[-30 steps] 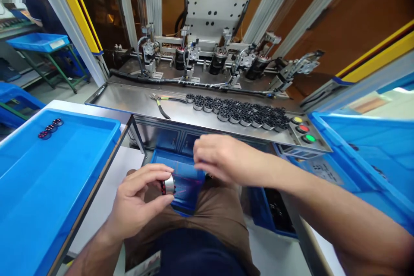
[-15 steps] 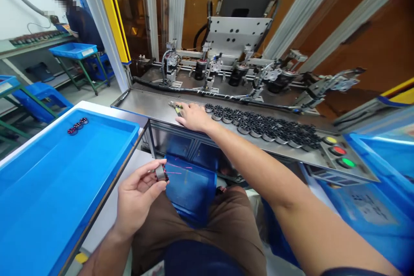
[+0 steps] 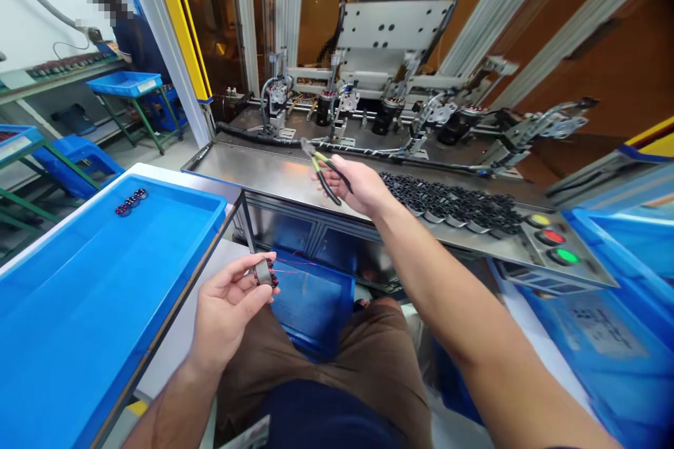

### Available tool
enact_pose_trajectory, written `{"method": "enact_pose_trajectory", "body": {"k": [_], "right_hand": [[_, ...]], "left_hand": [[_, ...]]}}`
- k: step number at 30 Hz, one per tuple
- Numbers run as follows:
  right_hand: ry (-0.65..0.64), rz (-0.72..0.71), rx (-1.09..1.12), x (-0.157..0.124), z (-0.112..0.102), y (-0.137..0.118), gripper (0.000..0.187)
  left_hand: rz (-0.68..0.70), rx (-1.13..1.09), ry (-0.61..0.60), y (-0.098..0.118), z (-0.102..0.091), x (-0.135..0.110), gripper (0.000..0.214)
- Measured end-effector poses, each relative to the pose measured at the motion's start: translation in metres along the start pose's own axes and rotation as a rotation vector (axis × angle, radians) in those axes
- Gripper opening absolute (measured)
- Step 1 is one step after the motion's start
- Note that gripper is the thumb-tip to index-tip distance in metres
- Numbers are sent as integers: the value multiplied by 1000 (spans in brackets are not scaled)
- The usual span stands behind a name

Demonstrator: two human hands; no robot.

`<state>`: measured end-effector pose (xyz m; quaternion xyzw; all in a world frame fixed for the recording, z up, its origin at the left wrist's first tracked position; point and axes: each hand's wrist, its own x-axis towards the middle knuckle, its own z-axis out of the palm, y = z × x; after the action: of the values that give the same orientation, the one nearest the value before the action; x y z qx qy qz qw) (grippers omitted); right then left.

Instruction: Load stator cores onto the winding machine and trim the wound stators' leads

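My left hand (image 3: 224, 312) pinches a small wound motor stator (image 3: 264, 272) between thumb and fingers. The stator has a grey metal ring with black and red parts, and thin pink wires trail off to its right. Above the metal ledge (image 3: 253, 167), my right hand (image 3: 361, 186) holds wire cutters (image 3: 325, 174) with yellow-green and black handles. Their jaws point up and to the left, and the handles look spread. Just right of this hand, several black-and-grey stators (image 3: 453, 203) lie packed in rows on the ledge.
At left, a blue tray (image 3: 68, 295) contains three small red-and-black wound stators (image 3: 131, 202). A machine with several fixtures (image 3: 390, 112) stands behind the ledge. A button box (image 3: 552, 235) is at right. Below lies a blue bin (image 3: 310, 309). A person (image 3: 140, 42) works in the background.
My right hand has lifted the wire cutters off the metal ledge and moved right with them. My left hand still pinches the stator in nearly the same place.
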<state>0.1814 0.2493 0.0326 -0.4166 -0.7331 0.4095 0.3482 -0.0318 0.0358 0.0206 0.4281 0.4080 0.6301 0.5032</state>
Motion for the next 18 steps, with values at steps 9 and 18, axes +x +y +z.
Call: {"method": "enact_pose_trajectory", "body": {"k": [9, 18], "right_hand": [[-9, -82, 319, -229, 70, 5, 68], [22, -308, 107, -224, 64, -5, 76]], "left_hand": [[7, 1, -85, -11, 23, 5, 36], [-6, 12, -201, -21, 43, 8, 37]]}}
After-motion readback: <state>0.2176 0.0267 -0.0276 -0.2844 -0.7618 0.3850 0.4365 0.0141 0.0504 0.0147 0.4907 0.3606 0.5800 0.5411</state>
